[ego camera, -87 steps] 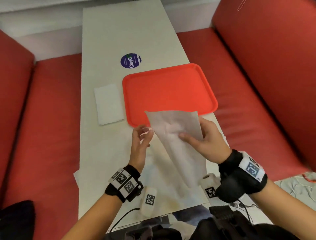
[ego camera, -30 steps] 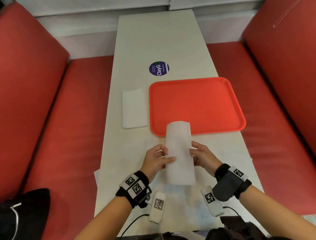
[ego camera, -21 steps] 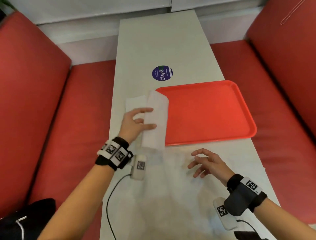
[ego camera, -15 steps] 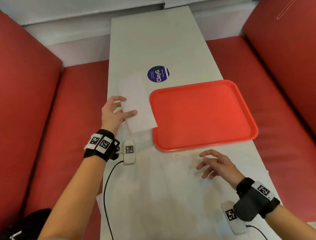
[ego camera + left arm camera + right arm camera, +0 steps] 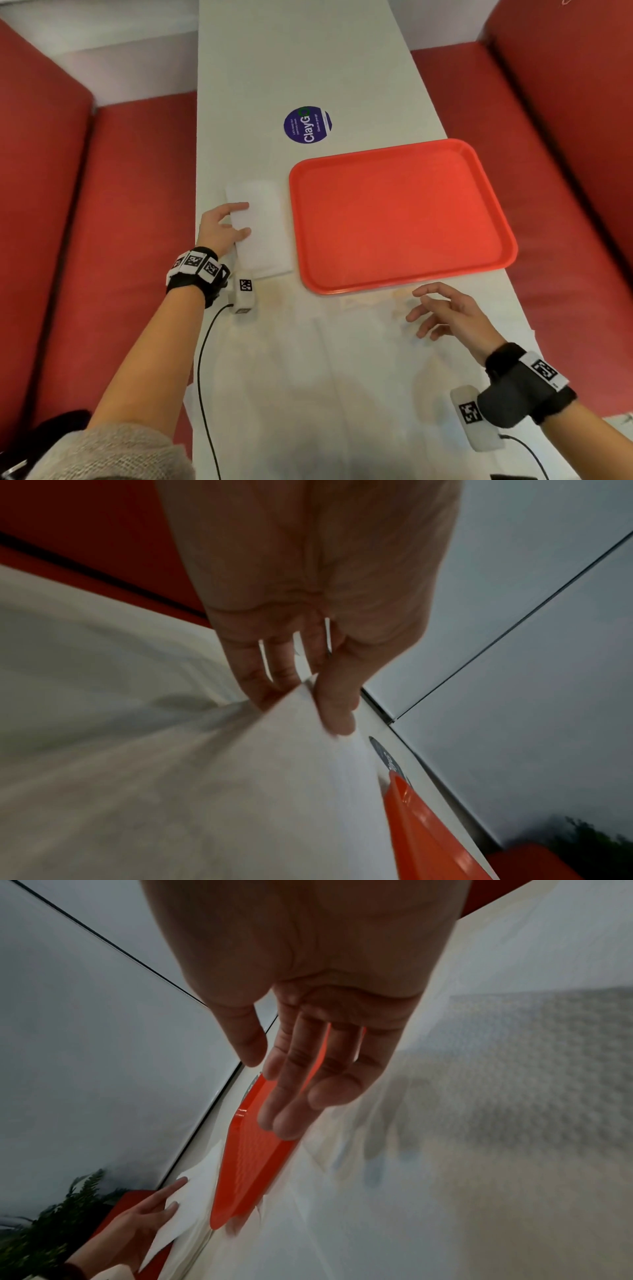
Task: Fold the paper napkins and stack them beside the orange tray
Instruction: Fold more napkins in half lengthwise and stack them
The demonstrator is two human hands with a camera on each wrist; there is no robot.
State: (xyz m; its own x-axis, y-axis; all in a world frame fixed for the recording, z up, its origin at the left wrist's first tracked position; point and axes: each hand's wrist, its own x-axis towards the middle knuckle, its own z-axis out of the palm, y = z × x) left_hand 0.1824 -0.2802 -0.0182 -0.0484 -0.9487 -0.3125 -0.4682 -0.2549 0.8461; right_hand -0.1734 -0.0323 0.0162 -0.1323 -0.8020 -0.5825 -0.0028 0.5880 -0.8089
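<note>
The orange tray (image 5: 394,212) lies on the white table (image 5: 301,61), its edge also showing in the wrist views (image 5: 411,818) (image 5: 250,1164). Just left of it a folded white napkin (image 5: 263,233) (image 5: 240,791) (image 5: 192,1204) lies on top of another folded one. My left hand (image 5: 245,219) (image 5: 308,696) pinches the top napkin's left edge, thumb above and fingers at the edge. My right hand (image 5: 424,308) (image 5: 274,1096) hovers open and holds nothing, above pale unfolded napkins (image 5: 325,377) (image 5: 514,1042) spread over the near table.
A round purple sticker (image 5: 307,124) is stuck to the table beyond the tray. Red benches run along both sides (image 5: 120,240) (image 5: 565,205). A black cable (image 5: 202,359) trails from my left wrist over the table's left edge. A dark bag (image 5: 51,428) lies at the bottom left.
My left hand carried the folded napkin from the near table to the left of the tray and lowered it onto the earlier folded one. My right hand let go and stayed near.
</note>
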